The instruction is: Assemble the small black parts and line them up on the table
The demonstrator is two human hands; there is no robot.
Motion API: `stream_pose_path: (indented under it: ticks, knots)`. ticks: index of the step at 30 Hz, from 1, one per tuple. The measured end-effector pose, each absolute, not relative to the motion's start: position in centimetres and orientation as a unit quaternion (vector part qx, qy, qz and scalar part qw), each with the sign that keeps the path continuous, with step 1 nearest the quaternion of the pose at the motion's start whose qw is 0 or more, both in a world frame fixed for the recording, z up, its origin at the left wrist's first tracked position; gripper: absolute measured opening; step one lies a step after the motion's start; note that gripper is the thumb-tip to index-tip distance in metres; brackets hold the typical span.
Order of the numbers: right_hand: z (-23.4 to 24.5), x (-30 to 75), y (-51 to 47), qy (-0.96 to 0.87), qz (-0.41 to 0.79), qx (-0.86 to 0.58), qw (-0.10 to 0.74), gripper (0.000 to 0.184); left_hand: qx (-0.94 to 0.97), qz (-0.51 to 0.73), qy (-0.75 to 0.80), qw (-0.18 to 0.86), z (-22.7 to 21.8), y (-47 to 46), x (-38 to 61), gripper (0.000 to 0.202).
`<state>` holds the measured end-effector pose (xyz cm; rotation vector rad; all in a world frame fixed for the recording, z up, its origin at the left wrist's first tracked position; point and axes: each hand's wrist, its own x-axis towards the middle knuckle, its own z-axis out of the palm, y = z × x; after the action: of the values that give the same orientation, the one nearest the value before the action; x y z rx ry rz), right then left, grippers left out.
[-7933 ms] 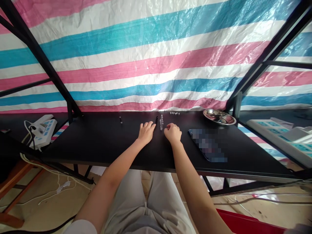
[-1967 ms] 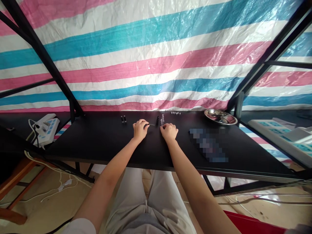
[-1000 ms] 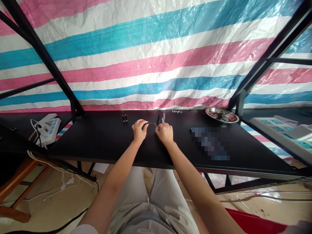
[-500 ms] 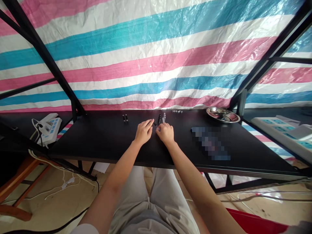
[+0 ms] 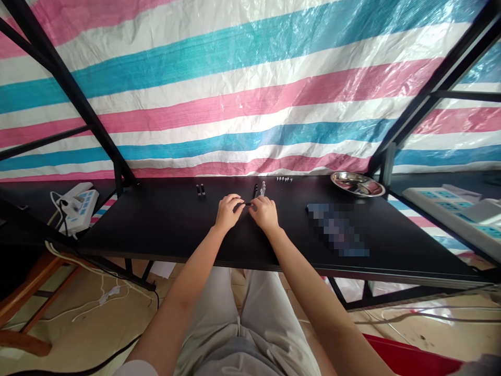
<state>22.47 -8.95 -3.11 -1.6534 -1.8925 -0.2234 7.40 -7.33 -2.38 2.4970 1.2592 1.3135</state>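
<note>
Between my two hands is a small dark tube-like piece (image 5: 247, 204), lying sideways. My left hand (image 5: 227, 213) pinches its left end, and my right hand (image 5: 265, 213) grips the other end. What kind of piece it is stays too small to tell. Just beyond my right fingers are small black cylinders (image 5: 255, 189) and clear cylinders (image 5: 262, 188). Two short black tubes with pale ends (image 5: 200, 190) stand apart to the left. Several small shiny springs or clips (image 5: 284, 179) form a row at the back.
On the black tabletop (image 5: 164, 224), a round metal dish (image 5: 357, 185) sits at the back right. A blurred-out dark flat object (image 5: 338, 230) lies right of my hand. Power strips rest on the left (image 5: 80, 209) and right (image 5: 456, 209), beyond black metal frame posts.
My left fingers have drawn back and curled in to pinch the dark piece. That piece now lies level between both hands; before, it was tilted near my right fingers.
</note>
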Motion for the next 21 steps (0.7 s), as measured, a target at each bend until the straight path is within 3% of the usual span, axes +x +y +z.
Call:
stream_pose_path:
  ticks: [12, 21]
  knots:
    - [-3.3, 22.9, -9.0, -0.727, -0.076, -0.614, 0.297, 0.016, 0.833, 0.377, 0.404, 0.023, -2.2, -6.9, 7.2, 0.007]
    - [-3.3, 22.1, -8.9, -0.735, -0.023, -0.583, 0.346, 0.019, 0.929, 0.203, 0.310, -0.008, 4.5, -3.9, 5.7, 0.011]
